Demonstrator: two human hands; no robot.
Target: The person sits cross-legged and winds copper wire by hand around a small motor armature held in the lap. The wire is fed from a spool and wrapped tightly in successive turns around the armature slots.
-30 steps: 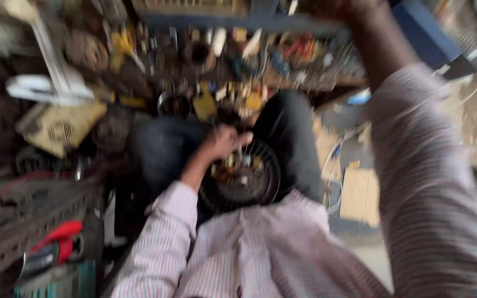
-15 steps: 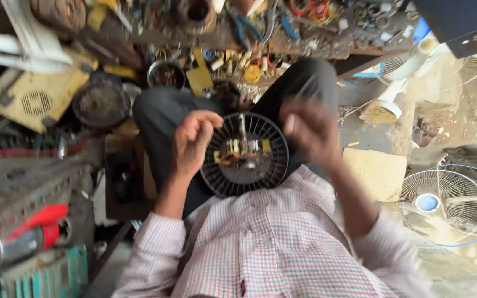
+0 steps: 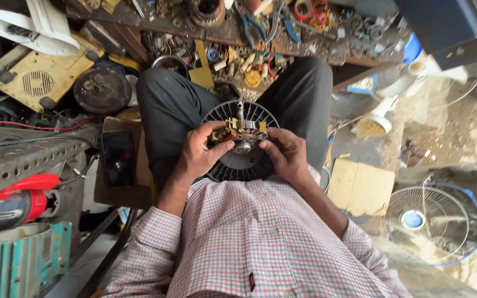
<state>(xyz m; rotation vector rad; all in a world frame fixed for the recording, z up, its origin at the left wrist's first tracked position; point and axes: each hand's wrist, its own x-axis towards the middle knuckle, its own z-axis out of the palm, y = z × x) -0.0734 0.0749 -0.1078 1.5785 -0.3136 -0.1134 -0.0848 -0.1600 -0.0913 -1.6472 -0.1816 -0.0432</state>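
A round black fan motor housing [image 3: 233, 165] with radial fins rests on my lap between my knees. At its centre sits a motor core [image 3: 243, 134] with copper windings, yellow insulation and a short metal shaft. My left hand [image 3: 199, 152] grips the left side of the core, thumb across the fins. My right hand [image 3: 284, 153] holds the right side, fingertips at the core's middle. Both sleeves are checked pink and white.
A cluttered workbench [image 3: 260, 33] ahead carries pliers, tape rolls and small parts. A yellow square cover [image 3: 40, 83] and a black round cover [image 3: 102, 90] lie at the left. A red-and-silver tool [image 3: 12, 201] is at my lower left, a fan guard [image 3: 432, 221] at the right.
My right arm came down from the bench and its hand settled on the motor core. The left hand shifted onto the core's left side. The view steadied.
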